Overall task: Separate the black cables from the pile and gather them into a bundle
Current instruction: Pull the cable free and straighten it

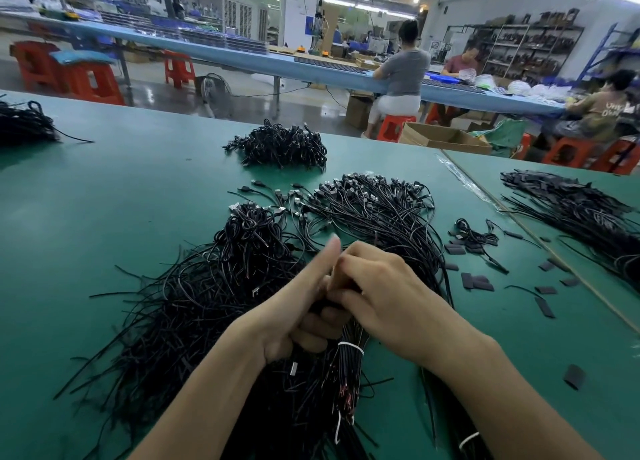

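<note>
A big loose pile of black cables [194,307] sprawls across the green table in front of me. My left hand [298,307] grips a bundle of black cables [348,366] tied with a white band, thumb sticking up. My right hand [377,290] lies over the top of the same bundle, its fingers curled round the cables just above my left fist. A fanned heap of cables with plugs [374,203] lies just beyond my hands.
Another cable heap [280,146] sits farther back, one more [24,124] at the far left, and a long one [581,214] on the right. Small black sleeve pieces [479,281] are scattered at right. The green table [104,196] ends at a seam; people sit at benches behind.
</note>
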### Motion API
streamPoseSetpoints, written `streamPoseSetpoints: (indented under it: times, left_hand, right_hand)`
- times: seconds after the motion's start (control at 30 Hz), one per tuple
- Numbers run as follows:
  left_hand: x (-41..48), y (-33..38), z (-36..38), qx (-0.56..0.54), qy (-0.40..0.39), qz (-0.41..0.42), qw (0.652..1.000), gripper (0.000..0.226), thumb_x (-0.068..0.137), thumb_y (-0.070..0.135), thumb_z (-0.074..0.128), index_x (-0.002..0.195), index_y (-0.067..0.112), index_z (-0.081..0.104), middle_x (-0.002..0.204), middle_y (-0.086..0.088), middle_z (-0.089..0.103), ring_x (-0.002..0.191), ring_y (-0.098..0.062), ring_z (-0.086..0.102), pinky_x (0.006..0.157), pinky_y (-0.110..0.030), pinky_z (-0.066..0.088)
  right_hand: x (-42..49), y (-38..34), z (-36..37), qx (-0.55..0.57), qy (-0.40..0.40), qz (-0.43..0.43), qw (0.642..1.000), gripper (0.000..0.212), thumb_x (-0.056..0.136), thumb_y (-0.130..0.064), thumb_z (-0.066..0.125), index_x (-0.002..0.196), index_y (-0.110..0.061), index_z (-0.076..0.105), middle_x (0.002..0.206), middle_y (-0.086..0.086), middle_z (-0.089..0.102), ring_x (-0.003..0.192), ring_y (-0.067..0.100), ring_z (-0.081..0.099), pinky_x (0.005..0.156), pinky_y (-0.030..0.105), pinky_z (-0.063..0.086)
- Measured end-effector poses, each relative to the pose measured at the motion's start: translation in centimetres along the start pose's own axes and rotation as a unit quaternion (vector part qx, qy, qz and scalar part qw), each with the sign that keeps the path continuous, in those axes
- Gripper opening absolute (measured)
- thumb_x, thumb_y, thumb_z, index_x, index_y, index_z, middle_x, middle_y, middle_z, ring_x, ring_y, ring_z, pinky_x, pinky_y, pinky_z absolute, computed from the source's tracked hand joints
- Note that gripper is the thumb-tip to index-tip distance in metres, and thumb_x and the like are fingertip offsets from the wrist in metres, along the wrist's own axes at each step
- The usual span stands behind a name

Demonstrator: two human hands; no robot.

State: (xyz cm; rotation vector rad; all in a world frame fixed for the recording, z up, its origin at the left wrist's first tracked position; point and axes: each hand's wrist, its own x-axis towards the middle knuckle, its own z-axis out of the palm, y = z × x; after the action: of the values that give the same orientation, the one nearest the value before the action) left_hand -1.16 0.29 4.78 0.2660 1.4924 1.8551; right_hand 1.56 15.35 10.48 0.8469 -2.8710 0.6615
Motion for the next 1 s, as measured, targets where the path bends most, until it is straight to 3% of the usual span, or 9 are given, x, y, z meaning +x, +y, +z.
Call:
streamPoseSetpoints:
  times: [0.1, 0.2, 0.33, 0.47, 0.57, 0.7, 0.83, 1.0]
  left_hand:
    - [-0.5, 0.1, -0.1, 0.095, -0.063, 0.065, 0.991, 0.029, 0.067, 0.043, 0.079, 0.075, 0.025, 0.057, 0.060, 0.009, 0.034, 0.046, -0.002, 0.026, 0.038, -0.013, 0.024]
    - [-0.7, 0.1, -0.1, 0.120, -0.088, 0.077, 0.986, 0.024, 0.061, 0.020, 0.083, 0.071, 0.027, 0.062, 0.055, 0.009, 0.035, 0.044, -0.002, 0.031, 0.039, -0.014, 0.028]
    - [-0.7, 0.0, -0.1, 0.135, -0.076, 0.072, 0.985, 0.021, 0.063, 0.016, 0.083, 0.071, 0.022, 0.064, 0.056, 0.007, 0.040, 0.045, -0.002, 0.036, 0.040, -0.014, 0.030]
    - [-0.4, -0.1, -0.1, 0.159, -0.049, 0.066, 0.984, 0.020, 0.071, 0.010, 0.080, 0.074, 0.023, 0.065, 0.064, 0.003, 0.043, 0.052, -0.005, 0.038, 0.043, -0.016, 0.032]
    - [-0.3, -0.3, 0.2, 0.148, -0.044, 0.070, 0.986, 0.022, 0.075, 0.006, 0.074, 0.071, 0.024, 0.064, 0.066, -0.001, 0.041, 0.053, -0.005, 0.035, 0.043, -0.017, 0.032]
    - [-0.3, -0.1, 0.6, 0.146, -0.020, 0.074, 0.986, 0.017, 0.072, 0.007, 0.071, 0.071, 0.022, 0.062, 0.070, -0.010, 0.038, 0.052, -0.006, 0.033, 0.042, -0.017, 0.030]
    - [-0.4, -0.1, 0.8, 0.145, 0.001, 0.065, 0.987, 0.020, 0.068, 0.006, 0.066, 0.064, 0.025, 0.060, 0.058, 0.007, 0.046, 0.049, -0.003, 0.037, 0.043, -0.016, 0.032]
    - [-0.2, -0.3, 1.2, 0.082, 0.018, 0.070, 0.994, 0.015, 0.066, 0.002, 0.060, 0.070, 0.016, 0.054, 0.054, 0.005, 0.041, 0.046, -0.004, 0.034, 0.041, -0.016, 0.030]
  right_hand:
    - [-0.3, 0.4, -0.5, 0.029, -0.015, 0.012, 0.999, 0.009, 0.092, -0.016, 0.062, 0.084, -0.021, 0.063, 0.109, -0.014, 0.050, 0.098, 0.008, 0.054, 0.087, 0.033, 0.048]
    - [-0.7, 0.2, -0.4, 0.011, -0.002, -0.007, 1.000, 0.008, 0.093, -0.018, 0.065, 0.086, -0.018, 0.069, 0.102, -0.013, 0.058, 0.093, 0.011, 0.058, 0.084, 0.035, 0.050]
    - [-1.0, -0.1, -0.3, -0.070, 0.023, -0.061, 0.995, 0.013, 0.094, -0.019, 0.064, 0.096, -0.016, 0.076, 0.100, -0.005, 0.066, 0.091, 0.017, 0.061, 0.079, 0.040, 0.052]
    - [-1.1, -0.2, -0.5, -0.140, 0.021, -0.095, 0.985, 0.009, 0.087, -0.015, 0.073, 0.094, -0.018, 0.077, 0.092, -0.003, 0.070, 0.087, 0.020, 0.062, 0.075, 0.038, 0.054]
    - [-1.2, -0.1, -0.4, -0.148, 0.019, -0.090, 0.985, 0.013, 0.081, -0.013, 0.078, 0.093, -0.020, 0.077, 0.089, -0.004, 0.070, 0.084, 0.019, 0.061, 0.075, 0.034, 0.053]
    - [-1.1, -0.1, -0.4, -0.115, 0.014, -0.077, 0.990, 0.011, 0.089, -0.014, 0.068, 0.097, -0.020, 0.075, 0.094, -0.002, 0.066, 0.090, 0.017, 0.058, 0.079, 0.033, 0.051]
    - [-0.9, -0.2, -0.2, -0.121, 0.012, -0.061, 0.991, 0.015, 0.091, -0.010, 0.062, 0.102, -0.020, 0.065, 0.099, -0.003, 0.062, 0.096, 0.016, 0.053, 0.084, 0.031, 0.048]
    - [-1.0, -0.5, 0.0, -0.151, 0.020, -0.055, 0.987, 0.027, 0.087, -0.004, 0.060, 0.091, -0.023, 0.042, 0.086, -0.006, 0.054, 0.084, 0.016, 0.046, 0.073, 0.026, 0.042]
